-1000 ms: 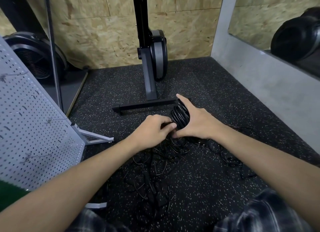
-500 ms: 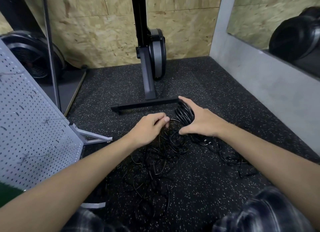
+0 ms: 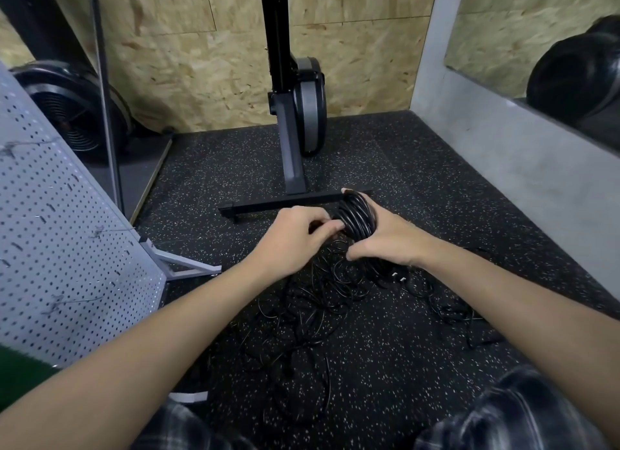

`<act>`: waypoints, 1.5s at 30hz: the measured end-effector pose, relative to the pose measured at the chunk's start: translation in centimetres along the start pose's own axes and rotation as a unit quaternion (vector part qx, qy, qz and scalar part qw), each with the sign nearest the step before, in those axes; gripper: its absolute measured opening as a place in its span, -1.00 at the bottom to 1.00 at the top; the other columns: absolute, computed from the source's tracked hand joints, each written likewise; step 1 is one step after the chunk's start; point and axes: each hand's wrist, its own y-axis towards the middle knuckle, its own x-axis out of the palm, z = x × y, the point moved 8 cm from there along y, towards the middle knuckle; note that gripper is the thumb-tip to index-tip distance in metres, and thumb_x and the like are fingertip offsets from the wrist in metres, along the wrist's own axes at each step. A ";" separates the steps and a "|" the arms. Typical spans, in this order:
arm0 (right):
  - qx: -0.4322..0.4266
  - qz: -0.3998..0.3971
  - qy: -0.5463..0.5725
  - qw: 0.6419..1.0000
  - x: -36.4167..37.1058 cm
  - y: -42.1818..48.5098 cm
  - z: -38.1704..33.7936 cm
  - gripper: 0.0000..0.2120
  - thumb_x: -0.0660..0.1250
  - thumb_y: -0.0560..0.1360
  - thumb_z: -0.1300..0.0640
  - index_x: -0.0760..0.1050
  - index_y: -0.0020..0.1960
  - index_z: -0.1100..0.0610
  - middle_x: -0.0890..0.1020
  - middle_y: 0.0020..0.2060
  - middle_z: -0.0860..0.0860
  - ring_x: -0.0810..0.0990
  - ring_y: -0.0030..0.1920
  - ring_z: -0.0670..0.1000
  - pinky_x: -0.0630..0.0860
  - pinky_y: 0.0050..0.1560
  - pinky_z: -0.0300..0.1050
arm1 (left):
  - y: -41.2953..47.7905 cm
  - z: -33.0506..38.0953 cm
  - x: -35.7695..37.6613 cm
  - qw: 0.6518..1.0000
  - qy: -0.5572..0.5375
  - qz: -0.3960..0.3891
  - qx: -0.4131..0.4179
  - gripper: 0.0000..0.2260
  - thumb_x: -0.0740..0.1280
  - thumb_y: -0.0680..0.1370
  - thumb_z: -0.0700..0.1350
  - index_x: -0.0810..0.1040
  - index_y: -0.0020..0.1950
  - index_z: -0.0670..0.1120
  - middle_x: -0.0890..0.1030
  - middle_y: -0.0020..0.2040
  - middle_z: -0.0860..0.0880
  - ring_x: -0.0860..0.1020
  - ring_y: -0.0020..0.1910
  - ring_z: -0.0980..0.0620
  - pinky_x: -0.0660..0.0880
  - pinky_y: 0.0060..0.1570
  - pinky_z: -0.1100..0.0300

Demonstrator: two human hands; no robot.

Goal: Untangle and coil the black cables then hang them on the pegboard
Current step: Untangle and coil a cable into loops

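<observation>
The right hand (image 3: 385,238) holds a coil of black cable (image 3: 356,217), with the loops wound around its palm and the thumb curled at the lower side. The left hand (image 3: 295,238) is just beside it, and its fingertips (image 3: 330,227) pinch the cable at the left edge of the coil. Below both hands, a loose tangle of thin black cables (image 3: 322,298) lies spread on the speckled rubber floor (image 3: 385,365). A grey pegboard (image 3: 60,235) with metal hooks stands at the left, well apart from the coil. Behind the hands stands a black machine stand (image 3: 292,168), with its foot bar on the floor.
</observation>
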 end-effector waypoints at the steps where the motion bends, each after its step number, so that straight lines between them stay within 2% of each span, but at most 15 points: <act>1: 0.011 -0.010 -0.007 1.000 0.1 -0.1 0.3 0.06 0.58 0.16 -0.05 0.15 0.54 -0.40 0.64 0.19 -0.17 0.64 0.17 -0.05 0.57 0.29 0.10 | -0.1 0.1 -0.4 1.000 -0.001 0.001 0.003 -0.74 0.35 0.67 0.08 0.68 -0.14 0.00 0.66 -0.29 0.07 0.56 -0.32 0.15 0.42 -0.29 0.29; 4: 0.028 -0.024 -0.032 0.999 0.5 -0.5 0.6 -0.04 0.57 0.18 -0.08 0.23 0.49 -0.37 0.65 0.15 -0.14 0.64 0.16 -0.03 0.56 0.30 0.12 | -0.4 0.1 -1.1 1.000 -0.020 -0.016 -0.001 -0.71 0.32 0.69 0.08 0.67 -0.14 0.00 0.51 -0.44 0.09 0.37 -0.50 0.16 0.27 -0.42 0.32; 9: 0.009 0.000 -0.030 0.999 0.3 -0.9 -0.5 -0.23 0.52 0.36 0.14 0.32 0.41 -0.36 0.68 0.00 -0.07 0.66 0.05 0.00 0.59 0.18 0.03 | -0.4 -0.6 -0.9 0.998 -0.059 -0.017 -0.014 -0.71 0.29 0.71 0.06 0.64 -0.15 0.01 0.52 -0.42 0.08 0.36 -0.46 0.19 0.31 -0.36 0.24; 13: 0.029 -0.006 0.036 0.999 0.4 -0.7 -0.5 -0.37 0.48 0.37 0.27 0.47 0.42 0.14 0.61 -0.14 0.13 0.59 -0.12 0.07 0.56 0.08 0.03 | -0.8 -2.1 0.0 0.995 -0.090 -0.009 -0.047 -0.65 0.25 0.70 0.15 0.52 -0.17 -0.03 0.48 -0.41 0.11 0.42 -0.41 0.11 0.36 -0.30 0.11; 15: 0.047 -0.020 0.091 0.995 0.4 -0.9 -0.3 -0.42 0.50 0.26 0.21 0.52 0.25 0.35 0.59 -0.18 0.15 0.57 -0.16 0.09 0.56 0.06 0.08 | -0.9 -3.2 0.5 0.990 -0.121 -0.026 -0.072 -0.55 0.23 0.66 0.25 0.45 -0.19 -0.09 0.51 -0.43 0.12 0.52 -0.37 0.05 0.36 -0.26 0.09; 19: 0.056 -0.006 0.131 0.990 -0.9 -1.2 -0.3 -0.58 0.49 0.15 0.11 0.62 -0.04 0.26 0.67 -0.20 0.14 0.64 -0.19 0.05 0.63 0.10 0.10 | -1.5 -5.6 2.6 0.980 -0.120 -0.127 -0.101 -0.50 0.22 0.66 0.28 0.57 -0.10 -0.15 0.71 -0.23 -0.10 0.71 -0.16 0.00 0.53 0.00 -0.02; 21: 0.062 0.028 0.139 0.988 -2.0 -1.1 0.2 -0.48 0.49 0.16 0.14 0.59 0.09 0.31 0.67 -0.21 0.13 0.64 -0.19 0.06 0.62 0.16 0.17 | -2.3 -7.4 4.2 0.972 -0.085 -0.186 -0.116 -0.44 0.20 0.59 0.44 0.64 -0.06 -0.04 0.71 -0.08 -0.22 0.70 -0.09 -0.19 0.56 0.11 -0.18; 23: 0.060 0.064 0.130 0.988 -2.8 -1.1 0.4 -0.41 0.50 0.21 0.18 0.54 0.23 0.27 0.61 -0.21 0.10 0.60 -0.17 0.05 0.60 0.13 0.16 | -3.1 -9.0 5.2 0.967 -0.061 -0.212 -0.129 -0.38 0.15 0.51 0.56 0.64 -0.07 0.05 0.67 -0.04 -0.28 0.61 -0.17 -0.26 0.55 0.05 -0.30; 26: 0.063 0.110 0.116 0.985 -3.5 -1.1 0.7 -0.74 0.47 0.38 0.32 0.49 0.01 0.14 0.51 -0.25 0.04 0.51 -0.21 0.00 0.49 -0.05 -0.04 | -3.0 -9.3 4.5 0.975 -0.081 -0.153 -0.142 -0.53 0.18 0.64 0.36 0.61 -0.12 0.02 0.71 -0.20 -0.09 0.56 -0.23 -0.10 0.53 -0.07 -0.23; 29: 0.053 0.127 0.103 0.985 -3.6 -0.9 0.9 -0.66 0.49 0.37 0.28 0.53 0.11 0.12 0.51 -0.27 -0.04 0.52 -0.18 0.00 0.50 0.03 -0.01 | -2.3 -8.1 3.1 0.975 -0.141 -0.030 -0.171 -0.55 0.17 0.71 0.21 0.56 -0.20 -0.06 0.51 -0.46 0.06 0.48 -0.43 0.06 0.41 -0.28 0.07; 32: 0.038 0.105 0.105 0.988 -2.2 -0.6 0.5 -0.57 0.49 0.39 0.29 0.51 0.22 0.12 0.54 -0.23 -0.02 0.55 -0.14 -0.02 0.52 0.09 0.01 | -1.7 -5.8 3.2 0.966 -0.154 0.030 -0.206 -0.51 0.10 0.74 0.19 0.56 -0.20 -0.07 0.41 -0.52 0.12 0.38 -0.52 0.14 0.32 -0.34 0.12; 37: -0.013 0.105 0.163 0.981 -1.1 -0.5 -0.7 -0.58 0.54 0.35 0.25 0.54 0.13 -0.01 0.62 -0.23 -0.04 0.62 -0.11 -0.02 0.57 0.17 0.05 | -1.2 -1.7 5.4 0.975 -0.130 -0.046 -0.174 -0.57 -0.03 0.76 -0.01 0.55 -0.13 0.01 0.50 -0.29 0.06 0.47 -0.24 0.02 0.35 -0.21 0.09; 40: -0.046 0.090 0.139 0.985 -0.1 -0.6 -1.5 -0.36 0.55 0.30 0.17 0.47 0.24 -0.31 0.66 -0.22 -0.11 0.64 -0.11 -0.10 0.58 0.19 0.00 | -1.3 -1.2 6.8 0.964 -0.179 -0.099 -0.169 -0.58 -0.01 0.75 -0.03 0.53 -0.17 -0.04 0.49 -0.37 0.05 0.44 -0.36 0.03 0.40 -0.27 0.12; 43: -0.053 0.076 0.099 0.991 0.3 -0.6 -1.6 -0.17 0.55 0.33 0.14 0.31 0.41 -0.43 0.68 -0.19 -0.11 0.64 -0.09 -0.14 0.56 0.23 -0.03 | -2.1 -2.1 8.2 0.913 -0.311 -0.159 -0.211 -0.65 0.04 0.77 -0.15 0.47 -0.15 -0.13 0.47 -0.40 -0.02 0.37 -0.43 0.04 0.33 -0.39 0.18; 45: -0.045 0.071 0.086 0.993 0.2 -0.6 -1.6 -0.25 0.56 0.35 0.12 0.36 0.41 -0.34 0.68 -0.20 -0.15 0.65 -0.07 -0.12 0.56 0.25 -0.01 | -2.6 -2.4 8.8 0.881 -0.369 -0.184 -0.233 -0.66 0.04 0.77 -0.23 0.46 -0.15 -0.13 0.49 -0.42 -0.04 0.37 -0.46 0.06 0.27 -0.40 0.18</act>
